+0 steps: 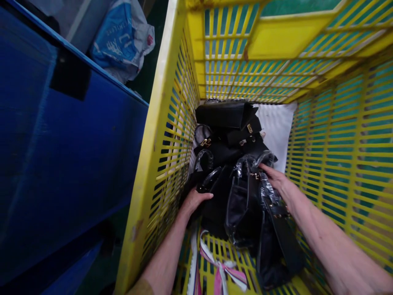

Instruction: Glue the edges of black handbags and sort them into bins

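Inside a deep yellow plastic crate, several black handbags with gold-coloured clasps lie in a pile. My left hand grips a black handbag at the left, thumb on its near side and the other fingers mostly hidden. My right hand has its fingers closed at the top of another black handbag, by its plastic-wrapped handle. Under my right forearm leans a third handbag. Farther back, a black handbag rests on the pile.
White sheeting lines part of the crate floor. A pink-and-white ribbon tied in a bow lies near the front. Left of the crate stands a large blue bin, with a blue-and-white plastic bag beyond its rim.
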A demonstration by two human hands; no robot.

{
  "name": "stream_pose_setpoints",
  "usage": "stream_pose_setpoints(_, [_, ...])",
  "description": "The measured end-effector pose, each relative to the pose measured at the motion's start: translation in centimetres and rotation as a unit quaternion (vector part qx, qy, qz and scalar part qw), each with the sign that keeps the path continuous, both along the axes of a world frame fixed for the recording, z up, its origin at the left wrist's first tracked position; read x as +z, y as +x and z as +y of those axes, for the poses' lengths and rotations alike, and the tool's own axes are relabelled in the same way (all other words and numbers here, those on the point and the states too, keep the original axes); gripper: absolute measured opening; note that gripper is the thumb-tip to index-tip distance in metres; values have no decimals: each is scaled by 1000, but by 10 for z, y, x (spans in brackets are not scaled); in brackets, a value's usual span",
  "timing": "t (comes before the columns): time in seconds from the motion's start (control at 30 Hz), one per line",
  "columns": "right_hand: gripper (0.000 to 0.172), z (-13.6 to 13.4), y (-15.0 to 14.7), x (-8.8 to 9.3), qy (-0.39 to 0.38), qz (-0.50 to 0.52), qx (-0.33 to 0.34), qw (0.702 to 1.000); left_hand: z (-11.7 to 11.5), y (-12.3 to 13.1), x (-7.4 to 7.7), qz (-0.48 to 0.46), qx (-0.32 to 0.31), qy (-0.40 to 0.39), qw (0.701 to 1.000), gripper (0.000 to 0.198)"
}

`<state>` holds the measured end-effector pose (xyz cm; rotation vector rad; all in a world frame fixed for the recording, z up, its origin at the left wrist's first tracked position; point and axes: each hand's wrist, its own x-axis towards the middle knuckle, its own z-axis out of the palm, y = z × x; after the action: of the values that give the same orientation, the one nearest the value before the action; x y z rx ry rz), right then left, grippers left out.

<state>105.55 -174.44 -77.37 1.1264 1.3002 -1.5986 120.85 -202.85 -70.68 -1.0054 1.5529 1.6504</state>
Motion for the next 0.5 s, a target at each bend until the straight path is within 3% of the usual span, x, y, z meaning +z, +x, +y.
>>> stream_pose_setpoints(0.27, [9,-26,12,7,-84,-18,-79,993,-13,21,-1,-17,26,20,999,53])
stream_pose_setpoints(0.5, [9,-46,8,-2,-74,-23,-126,989,12,18,-2,-3,43,-49,998,62])
